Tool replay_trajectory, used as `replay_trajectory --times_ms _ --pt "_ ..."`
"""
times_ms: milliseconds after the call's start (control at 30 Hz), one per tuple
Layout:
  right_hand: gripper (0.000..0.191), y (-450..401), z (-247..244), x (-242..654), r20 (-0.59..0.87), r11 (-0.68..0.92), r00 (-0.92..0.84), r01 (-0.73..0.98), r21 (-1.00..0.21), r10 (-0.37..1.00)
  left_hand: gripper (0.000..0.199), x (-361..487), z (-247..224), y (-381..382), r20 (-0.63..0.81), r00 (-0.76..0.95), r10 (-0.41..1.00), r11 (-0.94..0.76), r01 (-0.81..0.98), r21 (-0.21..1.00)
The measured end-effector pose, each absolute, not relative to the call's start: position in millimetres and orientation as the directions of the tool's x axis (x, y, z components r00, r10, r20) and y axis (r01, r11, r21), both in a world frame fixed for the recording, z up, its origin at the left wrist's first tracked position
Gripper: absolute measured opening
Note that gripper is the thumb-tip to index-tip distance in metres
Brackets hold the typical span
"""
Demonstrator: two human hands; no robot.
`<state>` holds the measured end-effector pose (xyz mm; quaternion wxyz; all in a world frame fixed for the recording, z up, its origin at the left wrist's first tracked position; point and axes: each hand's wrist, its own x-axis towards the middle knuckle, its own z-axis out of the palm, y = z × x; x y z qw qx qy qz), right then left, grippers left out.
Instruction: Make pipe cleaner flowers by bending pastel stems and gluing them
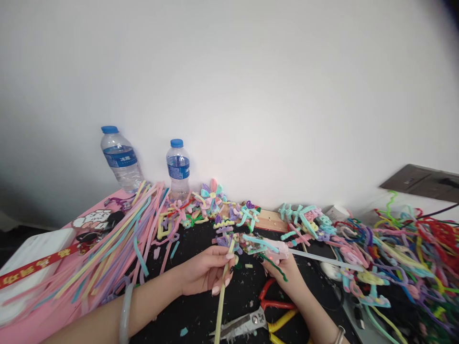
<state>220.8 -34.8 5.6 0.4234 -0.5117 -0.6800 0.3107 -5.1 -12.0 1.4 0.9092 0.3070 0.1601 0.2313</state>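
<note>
My left hand point(210, 268) pinches a pale yellow pipe cleaner point(221, 306) between thumb and fingers; it runs upright toward the bottom edge. My right hand point(285, 272) is closed around a pink glue gun point(279, 249), with a long translucent glue stick point(324, 258) sticking out to the right. The nozzle is hidden among small pipe-cleaner pieces near my left fingertips. A light blue pipe cleaner point(261, 243) and a dark green one point(275, 268) lie by the gun. Below, between my arms, rest scissors point(256, 321) with red and yellow handles.
Loose pastel pipe cleaners point(118, 239) fan across a pink surface at left, beside a white box point(34, 267). Two water bottles point(178, 167) stand against the wall. Finished pipe-cleaner shapes point(211, 195) line the back. Tangled coloured pipe cleaners point(405, 258) pile up at right.
</note>
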Motion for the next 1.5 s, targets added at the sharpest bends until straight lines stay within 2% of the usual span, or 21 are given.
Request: replay_trajectory --times_ms 233,433,667,967,1233,1500 --pt "0.035 -37.2 4.1 222.0 0.228 0.277 -0.168 0.390 -0.878 0.959 0.015 -4.8 0.9 -12.2 -0.149 0.841 0.520 0.703 -0.322 0.634" --pt "0.035 -38.3 1.8 223.9 0.220 0.285 -0.217 0.340 -0.896 0.951 0.016 -5.0 2.7 -12.2 -0.144 0.844 0.517 0.704 -0.323 0.633" --pt "0.030 -36.2 5.6 220.1 0.248 0.290 -0.155 0.407 -0.866 0.956 0.016 -5.0 2.9 -12.4 -0.164 0.833 0.528 0.696 -0.314 0.645" --pt "0.033 -38.2 3.4 224.2 0.194 0.266 -0.229 0.340 -0.902 0.954 0.016 -5.4 1.5 -12.0 -0.158 0.846 0.509 0.706 -0.305 0.639" --pt "0.033 -35.8 7.2 219.2 0.229 0.265 -0.139 0.374 -0.889 0.963 0.014 -5.1 1.5 -11.9 -0.142 0.837 0.528 0.694 -0.330 0.640" --pt "0.037 -38.1 5.3 221.7 0.181 0.235 -0.177 0.362 -0.902 0.967 0.016 -5.7 -1.1 -11.4 -0.128 0.845 0.520 0.690 -0.326 0.646"
